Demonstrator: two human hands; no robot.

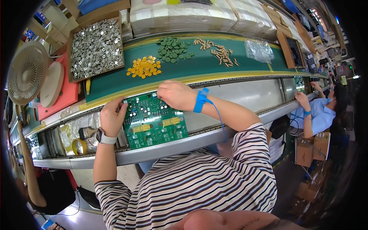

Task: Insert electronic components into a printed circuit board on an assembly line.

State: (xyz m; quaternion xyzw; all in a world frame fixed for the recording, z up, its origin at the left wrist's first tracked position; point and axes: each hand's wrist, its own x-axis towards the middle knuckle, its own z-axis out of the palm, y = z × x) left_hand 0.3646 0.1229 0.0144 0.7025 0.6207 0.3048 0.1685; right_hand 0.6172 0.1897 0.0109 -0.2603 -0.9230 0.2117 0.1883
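Observation:
A green circuit board (155,119) with many small parts and yellow blocks near its front half lies on the rail track in front of me. My left hand (112,118), with a watch (105,136) on its wrist, is at the board's far left corner, thumb and fingertips pinched together; whatever is between them is too small to make out. Over the board's far right edge, my right hand (177,95) has its fingers curled together and pointing down, hiding their tips. A blue wrist strap (201,100) with a cord circles my right wrist.
Beyond the track, a green mat bears yellow discs (144,67), green discs (174,50), small tan parts (222,54) and a plastic bag (259,51). A box of metal pieces (96,48) and a fan (27,73) stand left. Brush (87,132) and tape roll (79,146) lie beside the board. Co-workers sit both sides.

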